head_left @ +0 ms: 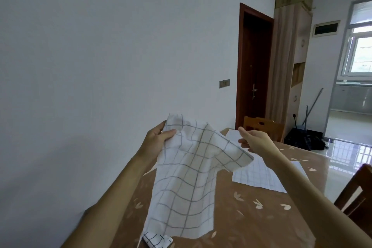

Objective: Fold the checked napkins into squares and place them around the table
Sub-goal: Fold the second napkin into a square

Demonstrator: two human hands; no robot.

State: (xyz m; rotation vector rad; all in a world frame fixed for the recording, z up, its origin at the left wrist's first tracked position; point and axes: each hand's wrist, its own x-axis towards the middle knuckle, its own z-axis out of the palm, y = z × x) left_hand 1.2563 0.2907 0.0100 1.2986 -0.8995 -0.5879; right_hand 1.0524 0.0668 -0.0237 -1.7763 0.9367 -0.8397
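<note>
Checked napkin (187, 177): held up over the table (251, 217), hanging loose, unfolded.
Left hand (159, 139): pinches its upper left corner.
Right hand (254, 139): just beside its right edge, thumb and fingers apart, gripping nothing.
Second napkin (263, 177): flat on table.
Small crumpled napkin (157, 240): near table edge.

The left hand (159, 139) holds a checked napkin (189, 183) above the table (251, 221), right hand (254, 139) beside it.

A home dining room: a table (251, 217) with a patterned cover, wooden chairs (261, 129), a brown door (255, 74), a tall cupboard (289, 56).
</note>
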